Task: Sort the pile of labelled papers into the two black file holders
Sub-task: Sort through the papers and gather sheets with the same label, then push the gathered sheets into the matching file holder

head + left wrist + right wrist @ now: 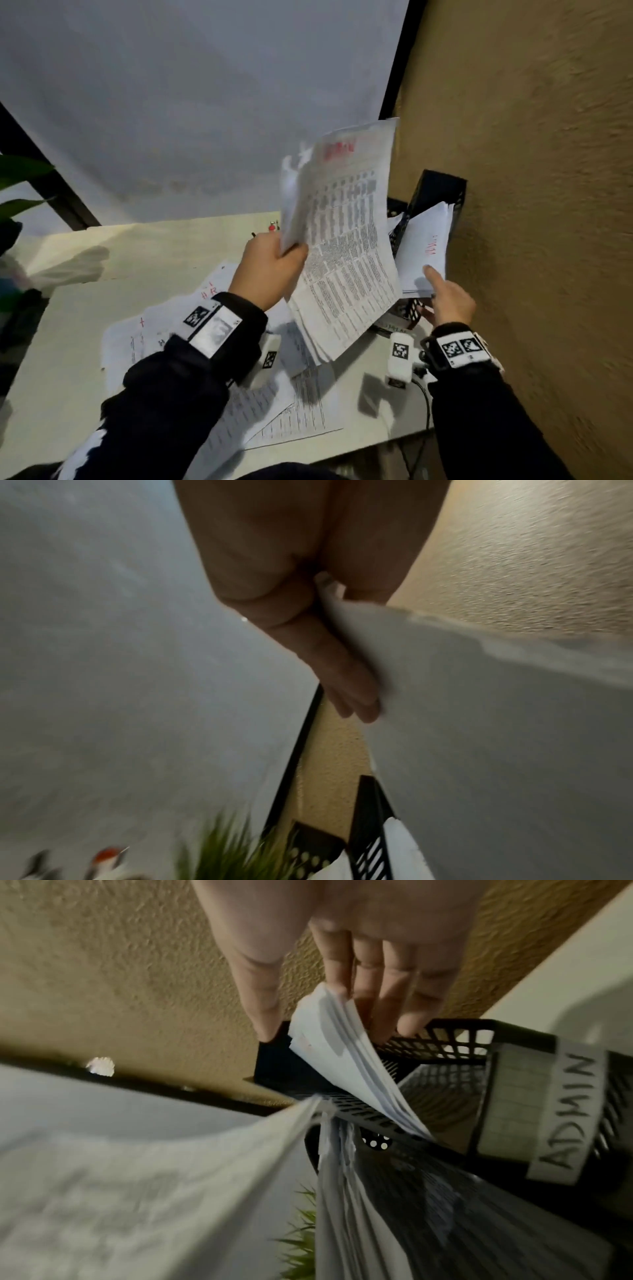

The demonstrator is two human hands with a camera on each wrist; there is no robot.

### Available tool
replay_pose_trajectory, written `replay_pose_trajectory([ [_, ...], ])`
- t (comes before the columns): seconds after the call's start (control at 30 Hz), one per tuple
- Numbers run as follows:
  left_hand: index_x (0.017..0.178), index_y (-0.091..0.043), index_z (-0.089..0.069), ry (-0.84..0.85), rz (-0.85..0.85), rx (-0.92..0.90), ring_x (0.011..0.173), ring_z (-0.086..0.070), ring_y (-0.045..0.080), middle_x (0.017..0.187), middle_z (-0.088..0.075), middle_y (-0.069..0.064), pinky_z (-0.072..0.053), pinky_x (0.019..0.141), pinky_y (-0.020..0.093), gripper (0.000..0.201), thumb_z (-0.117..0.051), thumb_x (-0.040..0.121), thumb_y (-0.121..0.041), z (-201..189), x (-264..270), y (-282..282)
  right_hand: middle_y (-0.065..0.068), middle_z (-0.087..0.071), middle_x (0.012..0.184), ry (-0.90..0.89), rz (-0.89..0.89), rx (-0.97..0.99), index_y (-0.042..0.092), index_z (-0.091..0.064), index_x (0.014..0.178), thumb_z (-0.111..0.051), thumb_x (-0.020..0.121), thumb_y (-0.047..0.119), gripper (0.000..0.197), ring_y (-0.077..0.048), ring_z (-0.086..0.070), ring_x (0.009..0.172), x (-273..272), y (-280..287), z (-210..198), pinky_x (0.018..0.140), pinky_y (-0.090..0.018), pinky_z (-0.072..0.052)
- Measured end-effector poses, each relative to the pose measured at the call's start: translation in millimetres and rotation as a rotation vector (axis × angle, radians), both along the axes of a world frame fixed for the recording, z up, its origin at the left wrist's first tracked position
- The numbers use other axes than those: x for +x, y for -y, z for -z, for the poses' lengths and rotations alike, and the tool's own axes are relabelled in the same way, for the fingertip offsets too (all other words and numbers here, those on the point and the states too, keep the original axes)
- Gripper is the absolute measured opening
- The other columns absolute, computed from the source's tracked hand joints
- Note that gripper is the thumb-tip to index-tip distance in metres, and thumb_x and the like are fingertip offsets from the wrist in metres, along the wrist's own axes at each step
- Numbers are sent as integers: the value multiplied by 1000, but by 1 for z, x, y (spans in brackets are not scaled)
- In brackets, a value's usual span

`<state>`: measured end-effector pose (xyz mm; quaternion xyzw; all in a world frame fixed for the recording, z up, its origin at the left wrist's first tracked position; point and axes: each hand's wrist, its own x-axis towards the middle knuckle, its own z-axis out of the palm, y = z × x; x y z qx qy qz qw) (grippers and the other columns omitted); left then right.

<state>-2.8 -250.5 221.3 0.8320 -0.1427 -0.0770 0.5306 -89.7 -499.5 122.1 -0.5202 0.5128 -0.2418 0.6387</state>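
My left hand (270, 267) holds up a sheaf of printed papers (342, 240) with a red label at the top. In the left wrist view its fingers (329, 653) pinch the white sheets (462, 737). My right hand (448, 301) reaches to the papers (424, 246) standing in a black mesh file holder (442, 192) by the wall. Its straight fingers (366, 988) lie behind that stack (335, 1056), the thumb apart in front. The holder (445, 1042) bears a label reading ADMIN (561, 1115). A second black holder (396, 209) is mostly hidden behind the raised sheaf. More papers (205, 342) lie in a pile on the table.
The tan textured wall (531, 205) stands close on the right of the holders. A white panel (205, 102) rises behind the pale table (68, 342). A white tagged device (399, 359) with a cable sits near the front edge. Green plant leaves (20, 178) show at far left.
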Motion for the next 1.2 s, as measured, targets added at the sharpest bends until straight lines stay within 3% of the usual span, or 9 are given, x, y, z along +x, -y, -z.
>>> replay_pose_trajectory([
  [0.17, 49, -20, -31, 212, 106, 155, 45, -32, 15, 48, -36, -2, -21, 45, 28, 43, -51, 83, -3, -24, -12, 49, -12, -64, 82, -81, -144, -288, 2, -65, 84, -68, 77, 7, 10, -22, -58, 75, 12, 6, -9, 65, -25, -46],
  [0.27, 62, -16, -51, 338, 150, 240, 53, -43, 20, 56, -50, 3, -30, 47, 27, 24, -48, 82, -3, -33, -20, 73, -15, -61, 80, -53, -182, -463, -4, -61, 85, -57, 80, -1, 7, -25, -51, 70, 11, 12, -20, 48, -11, -41],
  [0.37, 96, -11, -64, 443, 155, 295, 73, -62, 29, 80, -68, 11, -50, 63, 36, 21, -47, 84, -7, -34, -27, 96, -25, -59, 77, -82, -225, -622, -7, -57, 81, -58, 79, 8, 15, -37, -50, 68, 8, 17, -31, 57, -25, -37],
  [0.47, 111, -11, -57, 480, 194, 337, 87, -65, 34, 94, -69, 16, -55, 74, 41, 30, -46, 84, -6, -27, -33, 120, -16, -56, 75, -115, -245, -673, -4, -58, 85, -58, 80, 13, 18, -24, -48, 70, 6, 18, -41, 52, -29, -29],
  [0.57, 123, -12, -51, 343, 279, 271, 93, -64, 37, 102, -68, 19, -54, 81, 43, 44, -47, 81, 1, -7, -37, 148, -19, -65, 100, -90, -210, -686, -3, -61, 107, -59, 86, 12, 26, -26, -60, 96, 4, 17, -52, 71, -19, -36],
  [0.77, 132, -12, -42, -33, 267, 240, 105, -58, 42, 115, -61, 27, -47, 86, 44, 48, -36, 86, 0, 52, -33, 181, -21, -61, 115, -127, -190, -583, -5, -55, 118, -53, 86, 1, 33, -26, -59, 103, 6, 19, -57, 77, -25, -40],
  [0.93, 140, -11, -26, -108, 231, 193, 107, -59, 38, 120, -61, 20, -48, 90, 43, 59, -50, 86, -7, 66, -31, 189, -5, -54, 67, -153, -258, -726, 7, -56, 77, -56, 79, 11, 4, -26, -50, 68, 5, 25, -53, 55, -28, -29],
  [1.1, 141, -11, -21, -77, 253, 221, 102, -59, 39, 116, -61, 22, -47, 82, 41, 67, -51, 81, -2, 80, -34, 185, -22, -67, 99, -314, -361, -641, 0, -65, 100, -64, 79, 25, 32, -38, -61, 92, 5, 20, -39, 70, -30, -39],
  [1.2, 139, -15, -28, -95, 233, 161, 107, -57, 39, 118, -60, 24, -45, 88, 41, 61, -44, 84, 5, 79, -31, 182, -28, -65, 104, -297, -313, -632, 0, -65, 92, -59, 81, 17, 20, -43, -60, 98, 9, 19, -43, 73, -32, -40],
])
